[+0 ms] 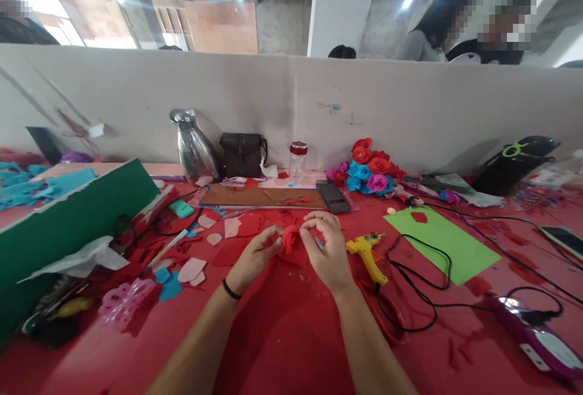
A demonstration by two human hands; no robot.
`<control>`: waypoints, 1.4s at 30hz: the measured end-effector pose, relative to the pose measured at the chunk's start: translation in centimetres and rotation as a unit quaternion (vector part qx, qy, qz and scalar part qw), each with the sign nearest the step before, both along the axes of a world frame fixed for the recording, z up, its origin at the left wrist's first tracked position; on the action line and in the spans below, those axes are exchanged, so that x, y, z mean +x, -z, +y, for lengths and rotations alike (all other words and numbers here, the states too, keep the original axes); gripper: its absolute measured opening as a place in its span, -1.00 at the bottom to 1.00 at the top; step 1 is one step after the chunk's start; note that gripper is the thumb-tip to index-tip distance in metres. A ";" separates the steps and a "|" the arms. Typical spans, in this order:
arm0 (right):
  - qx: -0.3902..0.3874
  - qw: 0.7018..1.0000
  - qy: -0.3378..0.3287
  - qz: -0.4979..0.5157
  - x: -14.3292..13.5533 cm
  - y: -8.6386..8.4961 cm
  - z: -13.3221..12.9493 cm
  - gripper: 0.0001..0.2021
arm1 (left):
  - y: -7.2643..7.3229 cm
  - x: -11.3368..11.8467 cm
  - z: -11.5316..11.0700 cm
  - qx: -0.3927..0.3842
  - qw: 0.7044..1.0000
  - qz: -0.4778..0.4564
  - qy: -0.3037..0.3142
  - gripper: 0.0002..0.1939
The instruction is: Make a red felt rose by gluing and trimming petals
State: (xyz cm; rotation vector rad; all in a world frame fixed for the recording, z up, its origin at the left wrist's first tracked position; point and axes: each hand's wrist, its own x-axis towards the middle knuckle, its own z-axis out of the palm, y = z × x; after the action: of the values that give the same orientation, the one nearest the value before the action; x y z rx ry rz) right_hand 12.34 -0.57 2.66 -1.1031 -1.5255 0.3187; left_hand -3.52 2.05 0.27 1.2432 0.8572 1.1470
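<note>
Evidently only partly formed, a red paper piece (289, 238) is held between the two hands, over the middle of the desk (91, 358). It looks gathered into a small curled bud: some folding seems done, while fuller outer layers seem to be wanting, though fingers cover its edges. Its outline is roundish, so no sure long axis shows; the ruffled side may face upward, but blur leaves that uncertain.

The left hand (255, 256) pinches its left edge between thumb and fingers; on the right hand (327, 250), thumb and forefinger come together at its right edge.

Just left of the piece lie loose red petals (248, 225), flat and unattached, with pink petals (191, 270) farther left. Just beside the right hand, a yellow glue gun (368, 254) lies on the desk, gripped by neither hand. Farther right is a light green sheet (460, 252). Beyond, past a dark phone (334, 197), a bunch of red, blue and pink flowers (371, 167) rests near the pale partition (228, 97); those look complete.
</note>
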 end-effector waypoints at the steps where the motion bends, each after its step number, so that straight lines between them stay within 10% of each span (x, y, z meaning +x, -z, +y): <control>1: 0.010 1.000 0.012 -0.011 -0.1 -0.1 -0.1 -0.93 | 0.0 0.0 0.0 0.001 1.000 -0.002 -0.002 -0.89; 13: -0.058 0.970 0.044 0.231 -0.4 0.8 0.1 -0.83 | 0.5 0.2 0.2 -0.020 0.997 -0.080 0.002 -0.80; 29: -0.159 0.964 -0.088 0.194 -3.3 2.4 0.5 -0.81 | 0.9 1.8 -0.8 -0.140 0.957 -0.252 -0.017 -0.78; 42: 0.181 0.970 0.148 -0.067 -3.5 2.1 -0.7 -0.92 | 0.9 2.3 -0.9 -0.063 0.978 -0.177 -0.085 -0.83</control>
State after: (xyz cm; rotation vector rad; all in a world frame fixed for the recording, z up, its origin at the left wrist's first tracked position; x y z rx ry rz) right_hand 8.81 -1.27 0.55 -1.0536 -1.4383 -0.2368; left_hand -1.22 1.11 -0.62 0.8389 0.7617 1.3785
